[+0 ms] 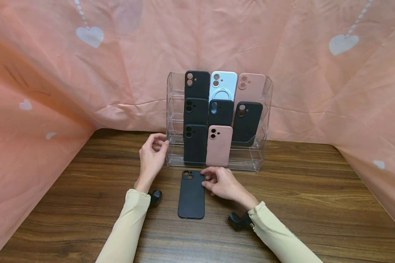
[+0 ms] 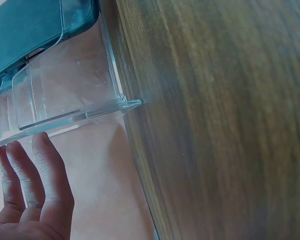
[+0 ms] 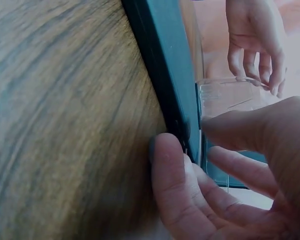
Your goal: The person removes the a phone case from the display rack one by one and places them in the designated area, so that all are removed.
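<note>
A black phone case (image 1: 191,197) lies back up on the wooden table, its camera cutouts at the far left corner. My right hand (image 1: 224,183) pinches its far right corner, thumb and fingers curled at the edge in the right wrist view (image 3: 230,195). To the left, my left hand (image 1: 152,155) touches the left side panel of a clear acrylic display stand (image 1: 174,148). Its fingers (image 2: 52,175) reach up to that panel, tips right at the clear edge. Just behind the right hand, a pink phone case (image 1: 219,149) stands in the lowest tier.
Several phone cases stand on the stand's tiers, among them a white case (image 1: 223,82) on top and a black case (image 1: 247,122) at right. Wooden table (image 1: 303,197) surrounds the stand. Pink fabric (image 1: 138,65) with white hearts hangs behind and at both sides.
</note>
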A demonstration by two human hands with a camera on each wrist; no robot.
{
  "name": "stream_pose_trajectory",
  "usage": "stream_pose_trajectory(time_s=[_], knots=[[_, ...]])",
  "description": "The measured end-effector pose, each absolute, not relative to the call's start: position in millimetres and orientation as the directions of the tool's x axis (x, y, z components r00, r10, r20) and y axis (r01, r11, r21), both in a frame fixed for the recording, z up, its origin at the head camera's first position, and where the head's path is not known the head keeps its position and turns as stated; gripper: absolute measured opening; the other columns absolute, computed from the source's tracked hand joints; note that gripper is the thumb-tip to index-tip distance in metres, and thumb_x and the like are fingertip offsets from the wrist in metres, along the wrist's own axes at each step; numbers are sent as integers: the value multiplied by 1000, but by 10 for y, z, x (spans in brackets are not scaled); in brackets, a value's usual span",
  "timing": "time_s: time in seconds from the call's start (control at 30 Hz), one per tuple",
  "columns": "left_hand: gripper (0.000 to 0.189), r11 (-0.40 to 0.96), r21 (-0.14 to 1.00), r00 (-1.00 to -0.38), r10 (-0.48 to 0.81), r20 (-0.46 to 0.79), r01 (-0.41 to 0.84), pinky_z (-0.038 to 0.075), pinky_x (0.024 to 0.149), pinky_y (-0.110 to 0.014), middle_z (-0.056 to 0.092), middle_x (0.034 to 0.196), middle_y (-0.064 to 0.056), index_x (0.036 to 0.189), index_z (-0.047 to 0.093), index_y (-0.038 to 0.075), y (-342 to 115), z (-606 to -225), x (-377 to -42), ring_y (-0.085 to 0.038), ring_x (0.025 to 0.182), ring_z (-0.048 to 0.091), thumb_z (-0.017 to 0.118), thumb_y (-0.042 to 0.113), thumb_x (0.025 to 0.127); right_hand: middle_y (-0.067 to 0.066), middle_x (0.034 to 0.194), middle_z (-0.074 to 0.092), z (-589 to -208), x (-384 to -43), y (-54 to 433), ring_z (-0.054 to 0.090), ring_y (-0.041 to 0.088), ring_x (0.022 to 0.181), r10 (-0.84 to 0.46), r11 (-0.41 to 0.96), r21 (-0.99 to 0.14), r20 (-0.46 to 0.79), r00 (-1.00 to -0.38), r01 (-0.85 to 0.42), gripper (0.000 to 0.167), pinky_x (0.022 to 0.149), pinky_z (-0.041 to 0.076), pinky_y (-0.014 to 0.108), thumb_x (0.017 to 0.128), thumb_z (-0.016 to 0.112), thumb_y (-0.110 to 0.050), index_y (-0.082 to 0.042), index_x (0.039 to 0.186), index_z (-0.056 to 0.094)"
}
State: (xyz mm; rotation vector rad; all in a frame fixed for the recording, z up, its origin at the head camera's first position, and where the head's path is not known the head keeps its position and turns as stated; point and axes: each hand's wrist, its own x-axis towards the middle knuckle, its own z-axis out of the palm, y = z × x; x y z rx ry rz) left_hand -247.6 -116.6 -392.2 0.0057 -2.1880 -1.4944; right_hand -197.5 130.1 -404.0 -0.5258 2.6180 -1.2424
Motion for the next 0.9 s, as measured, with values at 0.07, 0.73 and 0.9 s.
stream_pose_trajectory(time_s=[0.07,0.73,0.9], knots=[[18,401,877,-881,-272,388,263,48,70,-17,71,90,-10,112,71,13,-1164,-3924,-2477,-11,74,64,71,15,93,12,103,69,-4039,-1969,1314,64,9,60,-393,573,-784,-9,-919,-237,31,53,57,26,93,70,-8,-3,124,68],[18,404,878,-884,-268,383,258,49,72,-19,71,90,-11,111,70,13,-1172,-3924,-2474,-17,77,65,71,16,94,9,114,75,-3918,-2045,1638,71,17,93,-343,576,-743,158,-926,-340,32,81,59,33,94,71,-13,-10,126,68],[18,406,877,-883,-271,383,256,48,70,-18,71,91,-10,111,71,13,-1167,-3917,-2467,-14,75,64,71,17,93,9,112,75,-3832,-2091,1732,73,22,97,-289,560,-747,229,-930,-358,34,86,59,39,94,71,-12,-7,127,68]])
